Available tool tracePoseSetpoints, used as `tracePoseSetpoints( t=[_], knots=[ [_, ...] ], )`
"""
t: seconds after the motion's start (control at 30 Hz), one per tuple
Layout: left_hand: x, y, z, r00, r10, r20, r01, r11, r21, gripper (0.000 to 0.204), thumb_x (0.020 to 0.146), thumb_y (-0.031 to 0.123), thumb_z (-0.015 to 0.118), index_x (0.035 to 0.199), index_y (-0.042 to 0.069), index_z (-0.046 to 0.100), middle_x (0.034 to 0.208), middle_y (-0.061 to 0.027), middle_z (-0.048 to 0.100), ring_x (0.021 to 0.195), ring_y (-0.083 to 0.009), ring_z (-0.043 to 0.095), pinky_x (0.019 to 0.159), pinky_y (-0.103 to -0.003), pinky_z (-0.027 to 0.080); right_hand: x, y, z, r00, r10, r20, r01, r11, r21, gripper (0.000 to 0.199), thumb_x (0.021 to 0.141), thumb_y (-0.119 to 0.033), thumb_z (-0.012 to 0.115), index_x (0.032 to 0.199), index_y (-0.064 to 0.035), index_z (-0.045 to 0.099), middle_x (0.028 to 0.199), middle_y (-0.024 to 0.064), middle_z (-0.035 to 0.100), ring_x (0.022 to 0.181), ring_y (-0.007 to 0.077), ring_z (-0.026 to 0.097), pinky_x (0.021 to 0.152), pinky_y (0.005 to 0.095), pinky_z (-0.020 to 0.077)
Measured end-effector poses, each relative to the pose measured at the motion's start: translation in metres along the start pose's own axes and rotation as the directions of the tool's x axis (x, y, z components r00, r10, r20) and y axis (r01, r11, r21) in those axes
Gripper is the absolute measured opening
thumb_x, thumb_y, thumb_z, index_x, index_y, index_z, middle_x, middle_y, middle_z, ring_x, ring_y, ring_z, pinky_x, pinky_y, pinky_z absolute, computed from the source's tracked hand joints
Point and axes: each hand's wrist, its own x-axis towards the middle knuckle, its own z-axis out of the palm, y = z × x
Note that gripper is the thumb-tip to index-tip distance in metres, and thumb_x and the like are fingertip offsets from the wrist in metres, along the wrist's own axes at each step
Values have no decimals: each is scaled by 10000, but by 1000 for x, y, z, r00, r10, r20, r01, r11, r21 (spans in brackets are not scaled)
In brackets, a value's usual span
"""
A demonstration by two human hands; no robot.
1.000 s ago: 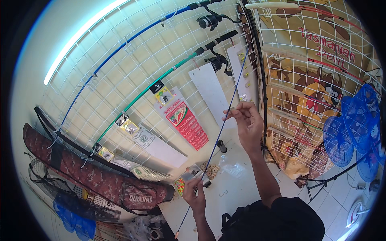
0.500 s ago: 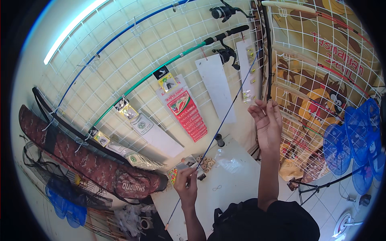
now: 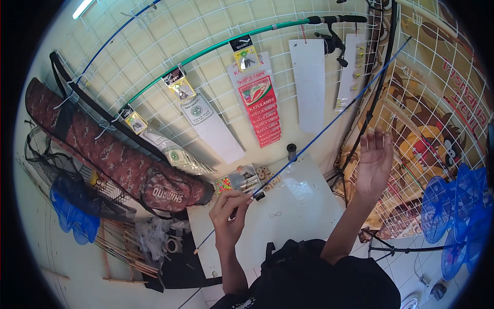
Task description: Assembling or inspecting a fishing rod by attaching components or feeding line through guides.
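Note:
My left hand [image 3: 230,212] grips a thin blue fishing rod [image 3: 329,126], with thumb and fingers closed round its lower part. Slanting up to the right, the rod crosses over a white table [image 3: 314,206]; its pale butt end lies below my left hand. My right hand [image 3: 376,160] is raised to the right of the rod, apart from it, palm toward me. Its fingers are curled in; anything thin between them is too fine to see. Beneath the rod, near my left hand, is an open box [image 3: 246,177] of small goods.
A black cylinder [image 3: 292,152] and cork-coloured rings [image 3: 264,174] sit on the table. Behind, a white wire grid holds a green rod with a reel [image 3: 333,45] and hanging packets [image 3: 260,110]. A camouflage rod bag [image 3: 123,159] leans left; blue nets [image 3: 442,206] hang right.
My view has shifted, so the wall and table sit differently in the picture. The rod, still in my left hand, leans more to the right. My right hand's fingers have turned and curled.

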Motion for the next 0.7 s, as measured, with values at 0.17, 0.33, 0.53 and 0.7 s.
tracePoseSetpoints(
  t=[0.17,0.33,0.53,0.7],
  knots=[
    [4,21,3,997,-11,78,12,1000,-6,247,805,-118,655,1002,22,705,881,-85,614,745,-154,666,639,-265,564,-5,2,7,996,-94,-6,92,989,-114,99,997,-150,495,1077,-94,508,1256,174,552,1121,276,551,1002,423,452],
    [4,21,4,989,-17,147,18,1000,-5,266,804,-111,658,1019,38,710,896,-89,617,743,-162,671,625,-265,548,-9,-6,-7,992,-118,37,121,987,-105,81,979,-130,530,1042,-80,518,1088,125,598,1058,257,565,1001,424,447],
    [-15,1,-13,967,-142,213,124,988,95,233,818,-82,658,1006,41,719,867,-84,624,720,-155,649,586,-270,503,-13,7,-23,1000,1,4,0,994,-110,70,960,-95,563,1013,-60,531,943,80,593,940,214,580,926,387,474],
    [-37,-26,-28,939,-256,230,246,967,70,201,820,-77,660,972,38,725,837,-68,611,707,-126,590,563,-251,453,-19,29,-39,990,77,-115,-100,973,-207,120,923,-75,632,1022,-43,573,935,82,632,858,185,615,863,330,514]
  ],
)
